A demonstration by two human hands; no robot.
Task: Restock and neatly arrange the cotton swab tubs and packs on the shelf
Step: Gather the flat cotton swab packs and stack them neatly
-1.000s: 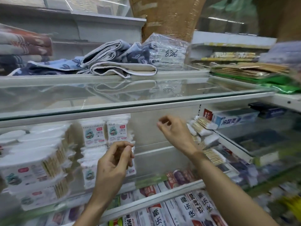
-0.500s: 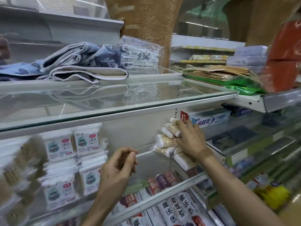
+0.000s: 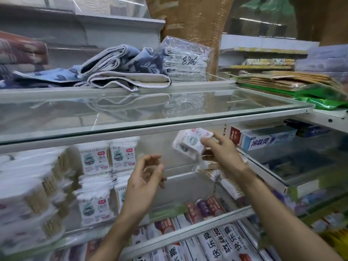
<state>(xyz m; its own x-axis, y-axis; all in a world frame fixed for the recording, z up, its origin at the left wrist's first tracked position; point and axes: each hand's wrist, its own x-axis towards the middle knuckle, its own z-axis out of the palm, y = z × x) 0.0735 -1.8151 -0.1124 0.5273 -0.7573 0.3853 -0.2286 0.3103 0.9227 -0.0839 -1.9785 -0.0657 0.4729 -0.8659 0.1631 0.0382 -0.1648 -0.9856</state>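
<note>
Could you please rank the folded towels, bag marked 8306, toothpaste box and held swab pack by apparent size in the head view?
1. folded towels
2. bag marked 8306
3. toothpaste box and held swab pack: look alike, unranked.

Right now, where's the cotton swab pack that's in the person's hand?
Head view, right of centre: the cotton swab pack is held up by the right hand, just under the glass shelf and left of the toothpaste box.
</note>
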